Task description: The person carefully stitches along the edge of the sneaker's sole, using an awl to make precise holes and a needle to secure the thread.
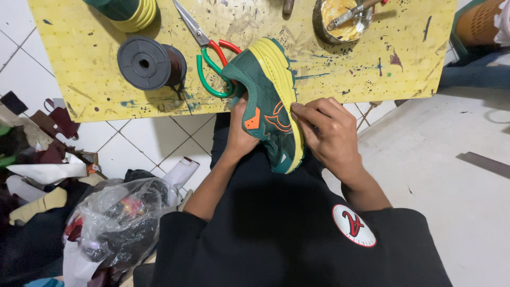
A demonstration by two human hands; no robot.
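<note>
Sneaker (pixel 268 101), dark green with a thick yellow sole and orange marks on its side, is held on edge between the two hands, over the lap and against the near edge of the yellow desk (pixel 79 64). Its toe end rests on the desk, and its heel points down toward the dark trousers. The left hand (pixel 240 133) is closed on the upper from the left, with the thumb laid beside the orange patch, so that grip is clamped on the shoe. The right hand (pixel 326 133) is pressed to the sole side, its fingertips (pixel 295 110) bent against the yellow edge; this grip too is shut on the shoe.

Scissors (pixel 210 53) with red and green handles are laid on the desk, touching the toe end. A grey spool (pixel 146 62) of dark thread is seen to their left, near but apart. A tin of yellowish glue (pixel 342 18) with a tool in it is placed at the far edge of the desk. A clear plastic bag (pixel 119 218) of scraps is seen on the tiled floor to the left.
</note>
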